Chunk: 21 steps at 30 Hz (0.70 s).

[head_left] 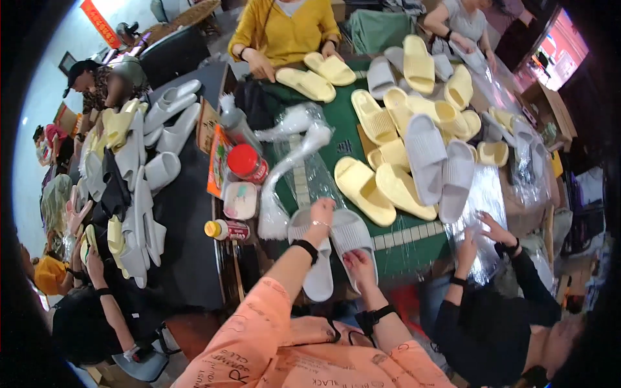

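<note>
Left hand [321, 212] and right hand [359, 266] on paired grey slippers [346, 236]; beyond, yellow slippers [363, 189] on green table [414, 249].

The left hand [321, 211] covers part of one grey slipper [315, 258]. The right hand [359, 266] hides the heel of the other grey slipper [352, 236]. The clear bags [294, 165] look blurry.

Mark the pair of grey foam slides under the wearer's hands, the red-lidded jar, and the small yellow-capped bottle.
pair of grey foam slides [349, 236], head view, footbed of right slide.
red-lidded jar [244, 159], head view, lid top.
small yellow-capped bottle [213, 229], head view, its cap.
</note>
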Each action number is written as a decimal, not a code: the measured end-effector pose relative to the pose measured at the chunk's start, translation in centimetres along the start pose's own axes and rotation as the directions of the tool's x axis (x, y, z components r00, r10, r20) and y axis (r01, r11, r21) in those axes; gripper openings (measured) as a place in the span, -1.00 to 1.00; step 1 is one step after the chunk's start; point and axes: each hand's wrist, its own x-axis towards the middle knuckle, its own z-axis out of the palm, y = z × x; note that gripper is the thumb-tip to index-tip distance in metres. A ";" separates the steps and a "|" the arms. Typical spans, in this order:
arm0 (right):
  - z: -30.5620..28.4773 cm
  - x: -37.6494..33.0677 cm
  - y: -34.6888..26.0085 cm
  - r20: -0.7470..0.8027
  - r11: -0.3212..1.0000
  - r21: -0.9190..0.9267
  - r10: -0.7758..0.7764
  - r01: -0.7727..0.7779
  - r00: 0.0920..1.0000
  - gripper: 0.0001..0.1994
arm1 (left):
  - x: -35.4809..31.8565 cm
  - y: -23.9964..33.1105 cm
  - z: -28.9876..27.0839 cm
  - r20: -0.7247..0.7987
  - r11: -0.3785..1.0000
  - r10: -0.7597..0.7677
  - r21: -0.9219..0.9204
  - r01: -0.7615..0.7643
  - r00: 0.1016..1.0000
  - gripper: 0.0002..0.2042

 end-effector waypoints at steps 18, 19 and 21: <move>7.0 6.1 -3.9 0.194 0.627 -0.619 -0.461 0.473 0.866 -0.87 | -2.5 5.0 -3.5 0.375 0.987 -0.150 0.008 0.159 0.915 -0.62; 7.0 5.9 -3.7 0.205 0.623 -0.616 -0.463 0.482 0.862 -0.87 | -2.5 4.5 -3.3 0.366 0.988 -0.144 0.005 0.153 0.919 -0.62; 7.0 5.8 -3.6 0.286 0.682 -0.602 -0.299 0.414 0.910 -0.89 | -2.7 3.6 -2.6 0.381 0.965 -0.180 -0.112 0.239 0.907 -0.59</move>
